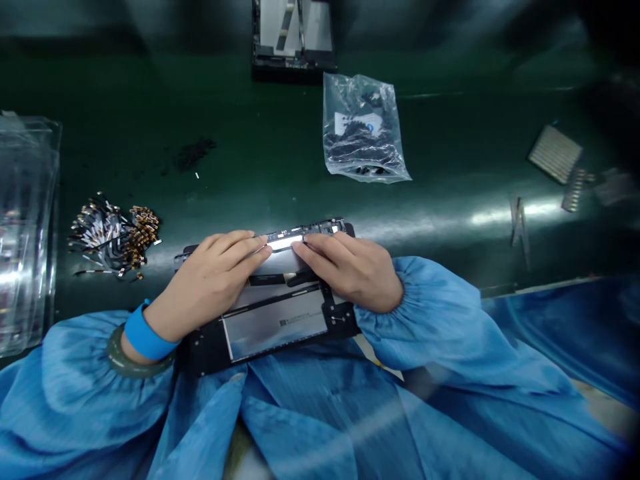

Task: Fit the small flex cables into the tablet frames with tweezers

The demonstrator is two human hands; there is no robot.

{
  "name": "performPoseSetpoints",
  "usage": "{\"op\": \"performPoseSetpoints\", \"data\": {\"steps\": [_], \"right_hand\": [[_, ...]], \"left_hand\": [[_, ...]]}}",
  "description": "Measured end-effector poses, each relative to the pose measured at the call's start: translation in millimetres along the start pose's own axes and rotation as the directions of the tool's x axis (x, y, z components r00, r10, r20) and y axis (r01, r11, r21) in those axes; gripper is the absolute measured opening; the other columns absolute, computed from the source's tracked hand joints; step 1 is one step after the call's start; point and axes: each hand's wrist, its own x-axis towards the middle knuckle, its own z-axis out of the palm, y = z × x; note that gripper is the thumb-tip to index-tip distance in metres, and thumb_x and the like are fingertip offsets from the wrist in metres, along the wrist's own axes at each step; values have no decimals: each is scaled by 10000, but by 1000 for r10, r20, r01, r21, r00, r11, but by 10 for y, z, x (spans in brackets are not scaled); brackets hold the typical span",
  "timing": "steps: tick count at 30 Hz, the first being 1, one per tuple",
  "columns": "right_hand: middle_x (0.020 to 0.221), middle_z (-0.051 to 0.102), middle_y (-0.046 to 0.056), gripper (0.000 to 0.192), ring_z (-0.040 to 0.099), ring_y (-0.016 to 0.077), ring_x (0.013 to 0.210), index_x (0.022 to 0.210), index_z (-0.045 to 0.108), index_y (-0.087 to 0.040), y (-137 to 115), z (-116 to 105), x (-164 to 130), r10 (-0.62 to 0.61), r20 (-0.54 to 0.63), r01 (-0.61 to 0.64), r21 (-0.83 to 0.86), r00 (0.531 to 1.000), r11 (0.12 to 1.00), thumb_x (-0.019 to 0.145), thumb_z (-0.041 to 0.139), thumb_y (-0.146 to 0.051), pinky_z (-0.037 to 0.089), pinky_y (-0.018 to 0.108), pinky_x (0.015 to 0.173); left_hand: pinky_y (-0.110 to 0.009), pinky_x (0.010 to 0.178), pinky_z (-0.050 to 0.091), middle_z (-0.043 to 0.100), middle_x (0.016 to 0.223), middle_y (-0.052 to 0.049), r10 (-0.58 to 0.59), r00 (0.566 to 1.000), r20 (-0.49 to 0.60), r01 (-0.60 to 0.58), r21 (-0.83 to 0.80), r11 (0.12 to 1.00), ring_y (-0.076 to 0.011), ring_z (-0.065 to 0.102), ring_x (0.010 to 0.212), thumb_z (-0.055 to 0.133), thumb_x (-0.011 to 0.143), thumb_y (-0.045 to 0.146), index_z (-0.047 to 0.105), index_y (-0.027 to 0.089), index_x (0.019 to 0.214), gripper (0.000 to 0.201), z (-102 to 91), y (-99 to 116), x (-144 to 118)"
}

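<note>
An opened tablet (275, 327) lies at the near edge of the bench against my body, its silver battery panels and black frame exposed. A circuit board strip (320, 229) runs along its far edge, with a bright white-silver piece (286, 243) between my fingertips. My left hand (213, 277) lies over the tablet's left part, fingers together and tips pressed at that far edge. From the other side my right hand (353, 267) grips the same edge, thumb and fingers closed. My palms hide both ends of the tablet.
Left of my hands is a pile of small flex cables (113, 237), beside clear plastic trays (25, 227). Tiny black parts (195, 153) lie beyond. A plastic bag (365, 130) of black parts and another opened device (295, 40) are farther back. Tweezers (520, 230) and a ridged block (555, 153) sit right.
</note>
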Motion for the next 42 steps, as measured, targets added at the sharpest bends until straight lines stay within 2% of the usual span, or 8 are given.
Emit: {"op": "performPoseSetpoints", "data": {"steps": [19,22,24,27,31,33,36,42], "right_hand": [[987,700,80,243,560,162,720,1062,641,-107,16,-28,-28,-30,31,30,1,999,1000,899,462,-96,379,295,524],[1043,675,117,239,605,183,822,1053,642,-107,119,-66,-110,94,-6,-92,178,996,980,875,482,-116,456,290,595],[1044,656,123,214,617,204,916,1020,648,-136,202,-108,-129,277,-33,-238,417,960,877,881,493,-185,506,322,710],[1019,644,97,297,607,217,998,920,655,-179,262,-154,-26,524,7,-363,728,852,581,947,408,-341,515,387,815],[892,654,54,483,649,138,752,866,628,-173,184,-66,279,602,242,-418,893,761,169,963,302,-516,541,287,652],[821,660,30,413,643,111,663,866,621,-166,131,34,408,571,294,-443,886,766,139,928,416,-519,528,250,620],[802,667,16,284,645,118,702,861,628,-158,94,173,498,560,241,-426,876,793,225,853,596,-440,513,248,665],[828,679,19,208,641,126,764,861,639,-153,114,242,492,526,209,-393,880,825,266,838,635,-360,492,261,713]], "left_hand": [[-440,911,490,621,1201,-150,5,1000,-18,-6,-33,999,-288,554,1141,450,888,81,550,101,1220,348,7,-15,-8],[-445,916,494,622,1204,-143,6,999,-41,-9,-65,998,-287,550,1151,450,887,82,560,105,1200,333,10,-26,-21],[-453,924,494,622,1214,-131,-3,999,-46,-2,-99,995,-283,539,1173,445,892,92,565,125,1193,327,10,-30,-28],[-464,924,495,622,1217,-127,-19,999,-35,14,-131,991,-280,534,1184,445,894,105,566,142,1193,325,0,-26,-26],[-467,920,495,620,1207,-147,-17,1000,-23,15,-98,995,-288,533,1181,433,894,95,567,119,1188,324,-11,-20,-7],[-469,922,494,614,1212,-155,-7,1000,-24,5,-82,997,-297,530,1182,434,890,83,566,98,1185,323,-8,-18,-6],[-473,918,495,605,1228,-158,-4,1000,-24,2,-73,997,-305,525,1186,439,885,75,564,89,1182,323,1,-16,-19],[-476,938,482,590,1261,-147,-21,1000,-9,20,-104,994,-294,506,1221,426,900,92,560,124,1190,322,7,-6,-40]]}}
